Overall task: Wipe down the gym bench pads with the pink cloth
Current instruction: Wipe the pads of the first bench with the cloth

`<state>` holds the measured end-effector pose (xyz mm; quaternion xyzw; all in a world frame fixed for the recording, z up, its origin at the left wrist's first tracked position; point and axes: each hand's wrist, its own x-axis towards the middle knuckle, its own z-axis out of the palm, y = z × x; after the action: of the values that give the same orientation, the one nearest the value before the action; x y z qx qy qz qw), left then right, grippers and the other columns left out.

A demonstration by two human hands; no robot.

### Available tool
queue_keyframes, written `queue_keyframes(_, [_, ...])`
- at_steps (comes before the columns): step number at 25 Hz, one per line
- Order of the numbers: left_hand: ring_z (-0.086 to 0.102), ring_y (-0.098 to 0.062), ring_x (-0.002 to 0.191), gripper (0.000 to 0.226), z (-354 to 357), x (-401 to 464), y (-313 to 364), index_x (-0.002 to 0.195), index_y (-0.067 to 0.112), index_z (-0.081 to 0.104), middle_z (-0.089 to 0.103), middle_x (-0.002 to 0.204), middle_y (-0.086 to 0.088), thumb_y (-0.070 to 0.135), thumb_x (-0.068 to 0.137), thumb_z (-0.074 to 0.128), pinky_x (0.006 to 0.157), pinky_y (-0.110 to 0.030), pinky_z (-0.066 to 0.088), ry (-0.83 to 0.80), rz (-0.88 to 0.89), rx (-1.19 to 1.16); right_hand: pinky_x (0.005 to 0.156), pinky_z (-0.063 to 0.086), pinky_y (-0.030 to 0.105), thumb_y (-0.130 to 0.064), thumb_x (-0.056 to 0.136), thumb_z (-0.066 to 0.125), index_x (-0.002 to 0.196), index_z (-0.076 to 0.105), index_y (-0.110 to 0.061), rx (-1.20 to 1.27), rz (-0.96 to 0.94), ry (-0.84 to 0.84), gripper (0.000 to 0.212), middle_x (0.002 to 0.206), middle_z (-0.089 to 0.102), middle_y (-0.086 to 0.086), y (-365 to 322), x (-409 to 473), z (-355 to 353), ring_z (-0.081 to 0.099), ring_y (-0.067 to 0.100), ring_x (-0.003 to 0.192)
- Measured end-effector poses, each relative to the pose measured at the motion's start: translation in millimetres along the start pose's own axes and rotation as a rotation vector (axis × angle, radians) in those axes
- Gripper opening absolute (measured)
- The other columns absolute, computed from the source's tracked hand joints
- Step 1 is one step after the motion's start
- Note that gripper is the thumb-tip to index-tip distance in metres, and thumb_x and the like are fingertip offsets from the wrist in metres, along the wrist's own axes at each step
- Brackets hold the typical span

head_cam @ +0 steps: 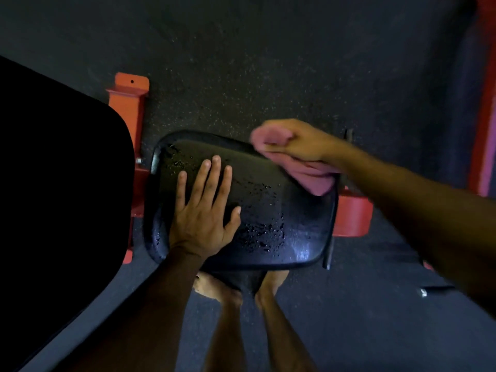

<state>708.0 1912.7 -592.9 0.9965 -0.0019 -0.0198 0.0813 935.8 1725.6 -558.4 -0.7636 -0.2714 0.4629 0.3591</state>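
Note:
A small black seat pad (268,210) lies below me, its surface dotted with water droplets. My left hand (205,208) rests flat on the pad's left half, fingers straight and spread. My right hand (298,142) grips the bunched pink cloth (314,175) at the pad's far right corner; the cloth hangs down onto the pad's right edge. A larger black back pad (59,183) fills the left of the view.
The red bench frame (128,108) shows between the two pads and as a red foot (354,213) at the right. A dark speckled rubber floor (241,63) surrounds the bench. My bare feet (230,288) stand just under the seat pad's near edge.

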Motion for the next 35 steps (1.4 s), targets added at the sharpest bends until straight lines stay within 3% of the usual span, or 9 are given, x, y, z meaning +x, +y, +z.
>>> queue_keyframes(3, [0.018,-0.028,0.159,0.075,-2,3,2,0.163,0.011,0.03,0.019,0.172,-0.013,0.05,0.1,0.04,0.128,-0.059,0.006,0.0,0.002,0.009,0.095,0.048,0.034,-0.028,0.099,0.063,0.113,0.068,-0.018,-0.012,-0.077,-0.033,0.017,0.111,0.067,-0.006,-22,28,13,0.062,0.009,0.107])
queue_keyframes(8, [0.019,-0.027,0.16,0.077,-2,1,0,0.164,0.011,0.028,0.02,0.172,-0.013,0.051,0.1,0.042,0.128,-0.059,0.01,0.0,-0.008,0.011,0.1,0.051,0.046,-0.01,0.102,0.058,0.11,0.061,-0.038,-0.065,0.166,0.124,0.029,0.106,0.064,-0.013,21,-72,-11,0.062,0.003,0.1])
queue_keyframes(10, [0.019,-0.027,0.16,0.077,-4,2,0,0.164,0.012,0.028,0.02,0.172,-0.012,0.051,0.099,0.042,0.129,-0.058,0.008,0.002,-0.003,-0.005,0.099,0.051,0.047,-0.007,0.101,0.057,0.111,0.064,-0.03,-0.143,0.152,0.14,0.026,0.108,0.064,-0.01,23,-59,-9,0.062,0.006,0.103])
queue_keyframes(15, [0.02,-0.024,0.16,0.076,-4,2,0,0.163,0.013,0.033,0.022,0.172,-0.009,0.05,0.097,0.047,0.129,-0.055,0.008,0.011,-0.037,-0.035,0.097,0.049,0.035,-0.019,0.102,0.061,0.106,0.067,-0.018,-0.083,-0.133,-0.064,0.007,0.11,0.064,-0.008,-18,42,6,0.062,0.016,0.11])
queue_keyframes(18, [0.017,-0.023,0.16,0.078,-2,4,2,0.164,0.013,0.029,0.018,0.173,-0.009,0.052,0.098,0.046,0.13,-0.054,0.009,0.019,-0.042,-0.002,0.092,0.05,0.029,-0.019,0.102,0.061,0.104,0.065,-0.021,-0.085,-0.085,-0.071,0.005,0.105,0.063,-0.007,-22,48,-14,0.062,0.014,0.105])
queue_keyframes(24, [0.019,-0.026,0.16,0.078,1,1,4,0.164,0.012,0.028,0.021,0.172,-0.011,0.052,0.099,0.044,0.128,-0.056,0.014,0.021,-0.044,0.053,0.099,0.046,0.028,-0.025,0.099,0.061,0.111,0.068,-0.012,0.013,-0.205,-0.201,0.019,0.114,0.068,0.002,-70,125,42,0.061,0.006,0.107])
queue_keyframes(28, [0.02,-0.026,0.16,0.076,-2,1,3,0.164,0.012,0.029,0.023,0.172,-0.011,0.052,0.101,0.043,0.129,-0.055,0.013,0.007,-0.048,0.049,0.099,0.051,0.033,-0.017,0.093,0.072,0.119,0.07,-0.003,-0.072,-0.19,-0.434,0.029,0.116,0.073,0.004,-105,180,61,0.068,0.01,0.104])
queue_keyframes(31, [0.021,-0.027,0.159,0.077,-2,0,3,0.164,0.011,0.029,0.023,0.172,-0.012,0.05,0.1,0.045,0.129,-0.056,0.014,0.02,-0.03,0.038,0.11,0.048,0.039,-0.022,0.098,0.066,0.131,0.065,-0.01,0.139,-0.117,-0.411,0.035,0.13,0.068,0.003,-62,161,34,0.063,0.017,0.123])
queue_keyframes(35, [0.019,-0.027,0.16,0.078,0,0,3,0.164,0.012,0.028,0.021,0.172,-0.011,0.05,0.099,0.043,0.128,-0.057,0.017,0.016,-0.037,0.031,0.118,0.038,0.035,-0.037,0.104,0.057,0.14,0.059,-0.026,0.072,-0.004,-0.299,0.037,0.14,0.06,-0.008,16,83,7,0.052,0.004,0.134])
